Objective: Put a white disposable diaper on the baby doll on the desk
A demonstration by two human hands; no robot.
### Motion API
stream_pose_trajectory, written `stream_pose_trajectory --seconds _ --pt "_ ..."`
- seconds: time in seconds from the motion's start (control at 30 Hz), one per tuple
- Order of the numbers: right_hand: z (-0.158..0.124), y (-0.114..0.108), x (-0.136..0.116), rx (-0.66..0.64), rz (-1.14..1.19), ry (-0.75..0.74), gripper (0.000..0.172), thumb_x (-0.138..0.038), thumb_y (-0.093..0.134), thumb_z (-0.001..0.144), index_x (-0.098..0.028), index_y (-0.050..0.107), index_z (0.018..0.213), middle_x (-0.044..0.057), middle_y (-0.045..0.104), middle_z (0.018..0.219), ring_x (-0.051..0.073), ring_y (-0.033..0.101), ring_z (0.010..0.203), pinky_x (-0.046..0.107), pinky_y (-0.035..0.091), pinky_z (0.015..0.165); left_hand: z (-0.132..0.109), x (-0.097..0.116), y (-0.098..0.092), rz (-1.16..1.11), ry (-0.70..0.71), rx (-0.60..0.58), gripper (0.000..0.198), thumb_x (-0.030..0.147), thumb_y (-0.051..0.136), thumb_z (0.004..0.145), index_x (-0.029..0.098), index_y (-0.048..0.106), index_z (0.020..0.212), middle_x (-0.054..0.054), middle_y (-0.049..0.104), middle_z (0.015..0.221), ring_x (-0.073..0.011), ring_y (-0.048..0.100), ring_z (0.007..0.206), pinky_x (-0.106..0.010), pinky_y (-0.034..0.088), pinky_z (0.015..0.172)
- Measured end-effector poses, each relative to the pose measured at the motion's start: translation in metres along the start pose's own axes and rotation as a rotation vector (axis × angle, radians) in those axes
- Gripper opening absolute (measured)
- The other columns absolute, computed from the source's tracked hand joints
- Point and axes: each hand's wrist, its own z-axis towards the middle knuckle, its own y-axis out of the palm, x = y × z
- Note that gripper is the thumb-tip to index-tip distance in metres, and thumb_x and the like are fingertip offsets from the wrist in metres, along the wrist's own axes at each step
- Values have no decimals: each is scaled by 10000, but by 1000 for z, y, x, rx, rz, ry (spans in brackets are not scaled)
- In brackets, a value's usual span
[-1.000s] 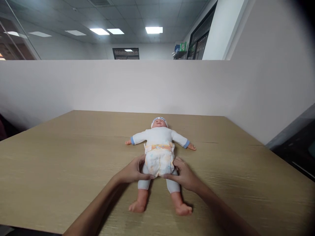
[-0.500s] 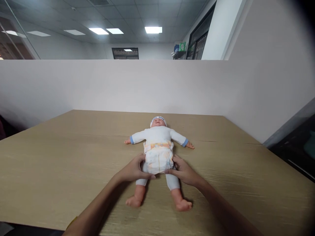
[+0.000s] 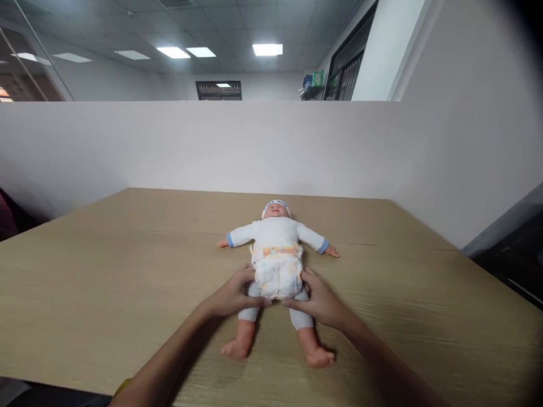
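A baby doll [image 3: 276,230] lies on its back with its head away from me and its arms spread. It wears a white suit with blue cuffs and a white cap with lettering. A white diaper [image 3: 279,276] with an orange patterned waistband wraps its hips over the suit. My left hand [image 3: 232,293] curves round the diaper's left leg edge, its thumb along the bottom by the crotch. On the opposite side my right hand [image 3: 319,298] grips the other leg edge, thumb also at the crotch. Some fingertips are hidden behind the diaper's sides.
The doll rests on a wide wooden table [image 3: 127,271] with thin seams across it. Behind the table stands a white partition wall [image 3: 237,147]. A dark object [image 3: 513,260] is beyond the right edge, and something dark red [image 3: 6,217] shows at the far left.
My right thumb has moved down, from the diaper's front to its bottom edge. My left hand keeps its place on the diaper. The whole view has shifted slightly.
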Motion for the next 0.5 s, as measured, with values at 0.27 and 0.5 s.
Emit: stream_pose_trajectory --seconds 0.27,0.5 --pt "5 -5 -9 9 181 2 448 -503 894 709 -226 812 1051 77 772 1067 319 679 1015 413 552 923 -2 -9 3 -33 21 19 359 438 808 859 224 777 1145 -103 660 1308 -319 539 1273 -428 411 1157" --pt "3 -7 -8 -20 94 6 359 -478 861 772 -222 786 1012 58 744 1053 270 667 960 354 533 869 2 -10 5 -116 23 56 472 418 763 906 258 707 1346 -105 600 1482 -345 488 1420 -455 367 1231"
